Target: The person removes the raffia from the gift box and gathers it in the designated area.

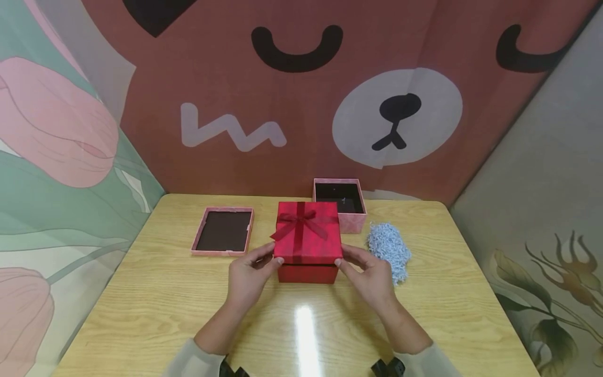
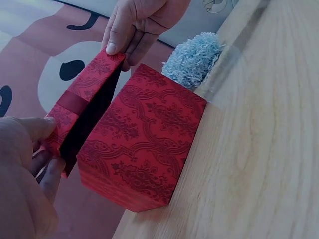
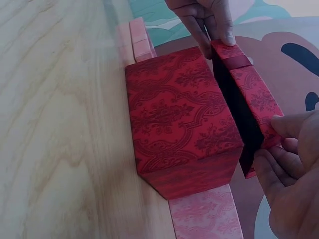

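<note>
In the head view a red gift box lid (image 1: 311,248) with a dark red ribbon bow (image 1: 300,222) is held over its red patterned box base (image 1: 307,275). My left hand (image 1: 248,276) pinches the lid's left side, thumb at the front corner. On the opposite side my right hand (image 1: 373,277) grips the lid the same way. Both wrist views show a dark gap between the raised lid (image 3: 254,97) and the base (image 2: 144,139), which stands on the table. The inside of the base is hidden.
Behind the red box to the right stands an open pink box (image 1: 352,222) with a dark interior. A pink lid (image 1: 194,246) lies inside-up at the left. Light blue shredded paper (image 1: 389,251) sits beside my right hand on the wooden table (image 1: 155,293). A printed curtain (image 1: 226,173) hangs behind.
</note>
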A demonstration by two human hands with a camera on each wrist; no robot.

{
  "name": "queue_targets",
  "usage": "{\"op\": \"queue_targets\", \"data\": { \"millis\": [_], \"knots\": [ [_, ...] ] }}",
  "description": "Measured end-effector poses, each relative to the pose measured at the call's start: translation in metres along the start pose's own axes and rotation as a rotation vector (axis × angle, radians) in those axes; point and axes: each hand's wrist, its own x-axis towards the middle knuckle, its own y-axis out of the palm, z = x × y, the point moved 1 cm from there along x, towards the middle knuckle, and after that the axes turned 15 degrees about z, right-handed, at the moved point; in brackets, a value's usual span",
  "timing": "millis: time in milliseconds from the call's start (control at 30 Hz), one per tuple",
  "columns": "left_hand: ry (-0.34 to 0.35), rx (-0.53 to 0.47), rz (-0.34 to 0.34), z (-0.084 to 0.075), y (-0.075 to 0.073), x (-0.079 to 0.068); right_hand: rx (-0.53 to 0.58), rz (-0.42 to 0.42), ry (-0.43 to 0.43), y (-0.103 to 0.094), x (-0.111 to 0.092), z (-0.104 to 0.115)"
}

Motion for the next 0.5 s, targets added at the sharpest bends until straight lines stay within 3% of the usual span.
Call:
{"op": "queue_targets", "data": {
  "millis": [133, 300, 500],
  "knots": [
    [0.000, -0.026, -0.014, -0.003, -0.003, 0.001, 0.035, -0.007, 0.006, 0.002, 0.002, 0.005],
    [0.044, -0.039, -0.017, -0.004, -0.007, 0.002, 0.116, -0.021, -0.056, 0.005, 0.005, 0.002],
    [0.104, -0.046, -0.043, -0.003, -0.014, 0.003, 0.172, -0.020, -0.120, 0.013, 0.011, -0.020]
  ]
}}
